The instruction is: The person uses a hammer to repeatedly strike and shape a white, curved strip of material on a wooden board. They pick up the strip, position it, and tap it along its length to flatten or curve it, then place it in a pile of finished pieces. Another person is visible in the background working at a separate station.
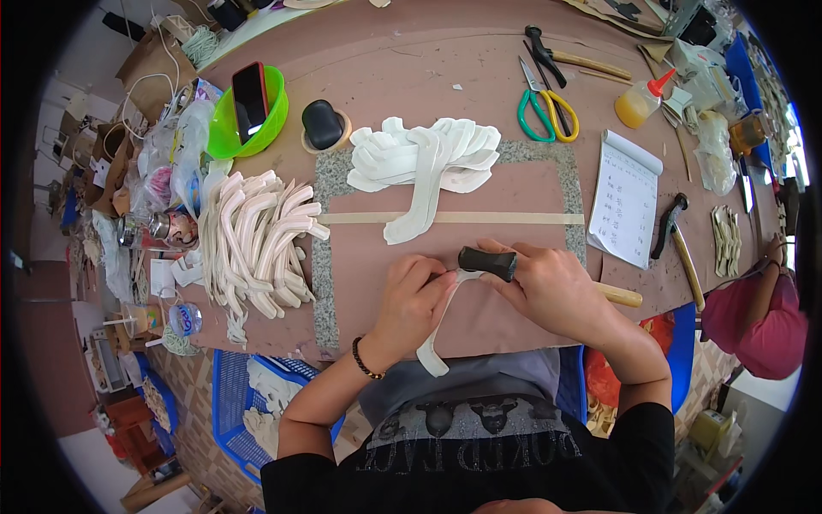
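Near the front of the table, my left hand (413, 300) pinches the upper end of a narrow white curved strip (443, 330), whose lower end hangs over the table's front edge. My right hand (548, 283) is closed round a hammer (488, 263). Its black head lies right by the strip's top end, and the wooden handle sticks out to the right beneath my wrist. Just beyond my hands sits a pile of white strips (462, 141), one lying across it toward me. To the left is a larger heap of cream-white strips (253, 244).
A green bowl (276, 116) with a phone (250, 98) stands far left. Scissors (548, 111), a glue bottle (642, 101), a notepad (628, 193) and another hammer (676, 236) lie right. A blue basket (235, 411) stands below left. Another person (753, 330) is at far right.
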Available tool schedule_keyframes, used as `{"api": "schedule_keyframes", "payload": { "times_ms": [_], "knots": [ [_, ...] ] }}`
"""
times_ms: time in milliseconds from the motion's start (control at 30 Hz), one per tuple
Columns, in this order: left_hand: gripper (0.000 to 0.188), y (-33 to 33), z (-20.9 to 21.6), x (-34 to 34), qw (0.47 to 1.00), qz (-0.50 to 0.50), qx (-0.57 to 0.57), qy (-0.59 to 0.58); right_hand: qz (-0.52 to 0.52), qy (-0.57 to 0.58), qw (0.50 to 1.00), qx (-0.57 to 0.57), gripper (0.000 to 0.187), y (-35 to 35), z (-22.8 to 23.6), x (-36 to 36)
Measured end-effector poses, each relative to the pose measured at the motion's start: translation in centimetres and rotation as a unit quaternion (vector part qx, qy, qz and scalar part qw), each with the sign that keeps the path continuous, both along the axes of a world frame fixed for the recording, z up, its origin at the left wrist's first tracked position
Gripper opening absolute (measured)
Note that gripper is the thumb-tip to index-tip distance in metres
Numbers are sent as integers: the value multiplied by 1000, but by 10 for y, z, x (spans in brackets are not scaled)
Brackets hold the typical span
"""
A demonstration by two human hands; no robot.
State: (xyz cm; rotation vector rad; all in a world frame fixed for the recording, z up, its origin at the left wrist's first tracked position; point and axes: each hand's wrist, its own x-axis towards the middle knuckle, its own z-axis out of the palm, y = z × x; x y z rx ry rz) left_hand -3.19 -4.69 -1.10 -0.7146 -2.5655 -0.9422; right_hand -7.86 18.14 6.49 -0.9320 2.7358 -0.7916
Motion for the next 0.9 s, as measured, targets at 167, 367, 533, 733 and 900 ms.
{"api": "schedule_keyframes", "payload": {
  "times_ms": [167, 367, 533, 733, 900],
  "knots": [
    [22, 5, 3, -1, 997, -19, -74, 28, 0, 15, 1000, -14, 43, 0, -4, -1],
    [23, 16, 9, 10, 985, -1, -170, 28, -9, 8, 999, -36, 42, 0, -1, 2],
    [25, 17, 11, 13, 991, 92, -97, 27, 1, -6, 1000, -12, 41, -3, -7, 2],
    [19, 18, -5, 23, 996, 78, -29, -15, 2, -1, 1000, -18, 41, -3, -6, 1],
    [22, 21, 5, 25, 990, 80, -119, 4, 10, 10, 1000, -17, 42, -6, -2, 3]
  ]
}}
